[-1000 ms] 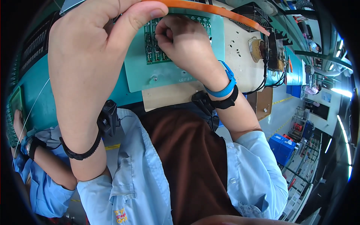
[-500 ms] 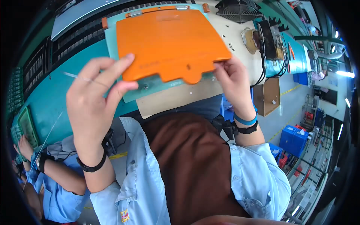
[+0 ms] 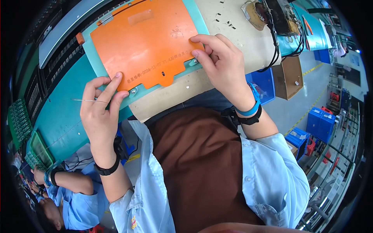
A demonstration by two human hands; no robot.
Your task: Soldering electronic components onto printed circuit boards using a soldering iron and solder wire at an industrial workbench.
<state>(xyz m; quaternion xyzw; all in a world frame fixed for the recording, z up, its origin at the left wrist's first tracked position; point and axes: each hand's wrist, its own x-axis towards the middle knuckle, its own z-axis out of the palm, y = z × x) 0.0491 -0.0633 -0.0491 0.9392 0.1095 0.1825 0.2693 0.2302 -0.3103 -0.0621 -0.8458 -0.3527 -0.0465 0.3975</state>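
While our left hand (image 3: 99, 112) and right hand (image 3: 227, 70), half-closed, pinch the orange cover (image 3: 140, 44) at upper centre, dark writing (image 3: 159, 66) marks it.

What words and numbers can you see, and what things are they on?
Orange hinged cover: a dark row of characters and numbers along its near edge; I won't copy it out.
Same cover, toward the right: faint marks, too blurred to read.
Light-blue shirt: red-and-yellow embroidery on the chest, too small to read.
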